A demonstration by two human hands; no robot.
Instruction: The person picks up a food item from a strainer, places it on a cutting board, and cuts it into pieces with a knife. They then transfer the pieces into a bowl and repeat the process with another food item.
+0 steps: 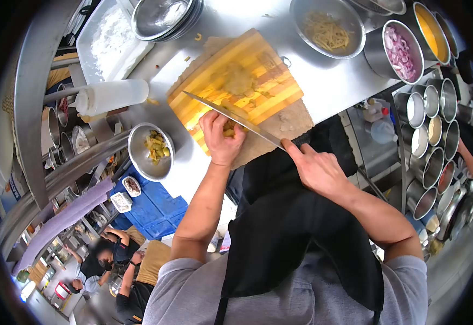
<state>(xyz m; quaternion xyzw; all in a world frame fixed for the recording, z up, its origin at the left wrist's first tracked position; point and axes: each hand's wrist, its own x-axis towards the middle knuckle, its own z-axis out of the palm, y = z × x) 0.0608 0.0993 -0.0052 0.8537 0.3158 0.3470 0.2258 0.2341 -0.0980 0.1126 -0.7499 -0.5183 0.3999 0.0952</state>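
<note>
My right hand (316,169) grips the handle of a long knife (231,116), index finger stretched along its spine. The blade lies slanted across the near edge of a striped wooden cutting board (263,65). My left hand (221,136) is curled around a clump of chopped yellow food (229,130), pressed against the underside of the blade at the board's edge. Pale mashed scraps (239,81) lie on the middle of the board. A cloth (288,120) sits under the board. A small metal bowl (139,162) to the left of my left hand holds more yellow pieces.
On the steel counter: a squeeze bottle (112,96), a tray of white powder (109,38), stacked bowls (163,16), a bowl of pale strips (327,27), sliced red onion (400,53), orange sauce (431,30). Round tins (431,141) line the right. Another person's arm (470,162) is far right.
</note>
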